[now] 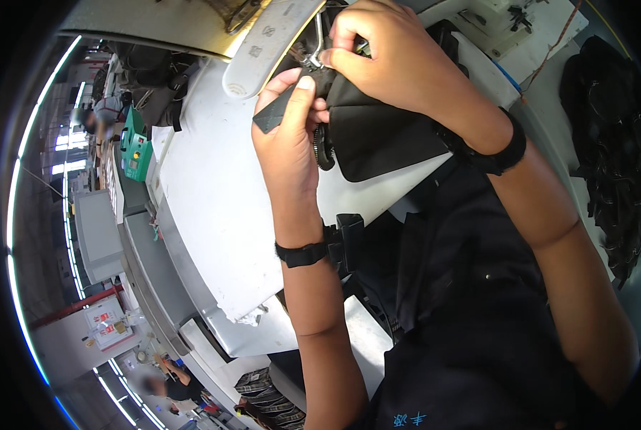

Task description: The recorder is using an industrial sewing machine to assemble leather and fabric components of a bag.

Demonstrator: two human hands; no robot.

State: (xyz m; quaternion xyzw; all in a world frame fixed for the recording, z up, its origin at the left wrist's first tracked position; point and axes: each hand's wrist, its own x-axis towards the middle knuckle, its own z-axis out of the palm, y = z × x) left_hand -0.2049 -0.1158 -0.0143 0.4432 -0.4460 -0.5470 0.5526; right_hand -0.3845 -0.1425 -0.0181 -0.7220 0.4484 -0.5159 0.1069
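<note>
My left hand (288, 143) pinches a small dark grey-green patch (270, 116) between thumb and fingers, beside the needle area of a sewing machine (272, 50). Close to the machine's metal presser part (317, 43), my right hand (388, 54) is closed in a pinch, its thumb and fingertips together. What those fingertips hold is too small to make out. Black fabric (385, 143) with a rounded corner spreads under my right hand and wrist. A dark zipper (323, 149) hangs at the fabric's left edge, next to my left hand. Part of the stitching area is hidden by my fingers.
The white tabletop (217, 186) extends left and toward me. Black pieces (610, 158) hang in a heap at the right. A green device (134, 147) stands far left; plaid cloth (270, 398) lies low. Two people (109, 107) are in the left background.
</note>
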